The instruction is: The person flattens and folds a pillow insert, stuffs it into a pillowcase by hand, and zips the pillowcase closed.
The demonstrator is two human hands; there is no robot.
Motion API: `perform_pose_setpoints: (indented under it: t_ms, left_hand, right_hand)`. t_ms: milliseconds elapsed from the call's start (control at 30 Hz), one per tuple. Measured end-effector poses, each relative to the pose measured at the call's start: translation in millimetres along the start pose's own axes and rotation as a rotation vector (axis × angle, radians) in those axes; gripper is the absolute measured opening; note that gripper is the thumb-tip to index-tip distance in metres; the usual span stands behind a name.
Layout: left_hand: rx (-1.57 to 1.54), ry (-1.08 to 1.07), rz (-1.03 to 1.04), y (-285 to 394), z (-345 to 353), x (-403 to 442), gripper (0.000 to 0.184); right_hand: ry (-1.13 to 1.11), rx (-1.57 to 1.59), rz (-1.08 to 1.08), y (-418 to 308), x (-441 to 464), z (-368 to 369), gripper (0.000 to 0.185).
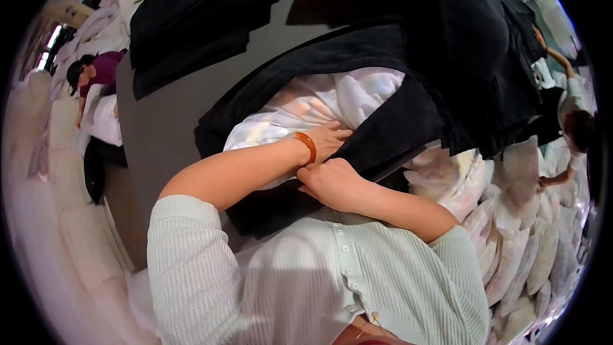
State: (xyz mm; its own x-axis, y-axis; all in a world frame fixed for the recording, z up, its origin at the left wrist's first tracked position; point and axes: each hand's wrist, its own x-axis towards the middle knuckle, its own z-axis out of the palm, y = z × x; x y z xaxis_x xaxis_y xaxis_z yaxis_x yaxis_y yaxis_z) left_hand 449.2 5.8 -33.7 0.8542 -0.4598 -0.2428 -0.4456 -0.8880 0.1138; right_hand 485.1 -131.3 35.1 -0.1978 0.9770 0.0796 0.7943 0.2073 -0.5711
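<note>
A black fabric cover [389,128] lies on the grey table in front of me, folded open around a plump white inner bag [367,92] with pale coloured patches showing through. My left hand [329,140], with an orange bangle at the wrist, rests on the white bag with its fingers stretched towards the cover's edge. Just below it, my right hand [335,185] is curled closed at the near edge of the black cover. Its fingertips are partly hidden, and the cloth seems pinched in them.
Folded black covers [198,19] are stacked on the grey table [156,121], with a larger black pile [472,45] at right. Stuffed white bags [511,230] are heaped on both sides. One person [102,73] is at far left, another [575,115] at far right.
</note>
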Motion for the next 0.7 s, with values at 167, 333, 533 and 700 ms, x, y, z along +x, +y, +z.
perform_pose_setpoints:
  t_ms: [167,333,533,700]
  left_hand:
    - [-0.531,0.032,-0.118,5.7,-49.1,-42.0,0.060]
    - [-1.093,0.378,-0.449,-26.5,-112.2,-152.8,0.037]
    - [-1.017,0.934,-1.493,97.4,-34.5,-306.3,0.030]
    - [-1.362,1.036,-1.426,175.6,43.3,-235.5,0.016]
  right_hand:
    - [-0.140,-0.158,-0.039,-30.7,1.1,-39.6,0.026]
    - [-0.026,-0.088,-0.068,-36.0,16.6,-72.4,0.020]
    - [-0.066,-0.106,-0.596,-95.3,62.1,-23.7,0.074]
    - [-0.002,-0.137,-0.537,-54.9,117.3,22.3,0.073]
